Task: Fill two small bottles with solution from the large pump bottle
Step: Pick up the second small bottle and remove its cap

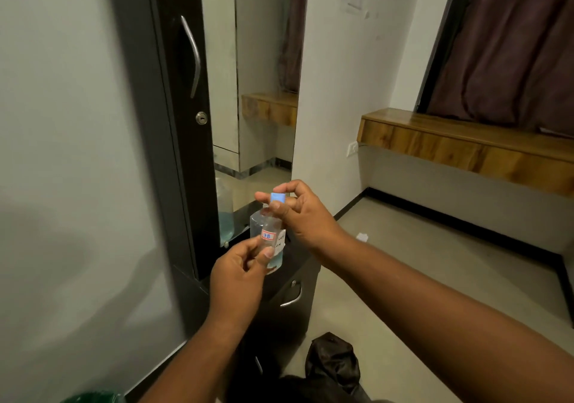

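My left hand (240, 274) grips a small clear bottle (264, 227) upright in front of me; a white label with red-framed writing is stuck on its side. My right hand (302, 213) pinches the bottle's blue cap (277, 197) at the neck, fingers closed around it. Behind and to the left stands a larger clear bottle (225, 213) with blue liquid low in it, on the dark cabinet top beside the mirror; its pump head is not visible.
A dark drawer unit (289, 297) with metal handles stands below my hands, beside a tall dark wardrobe door (183, 123) and a mirror (264, 61). A black bag (334, 360) lies on the floor. A wooden shelf (466, 145) runs along the right wall under curtains.
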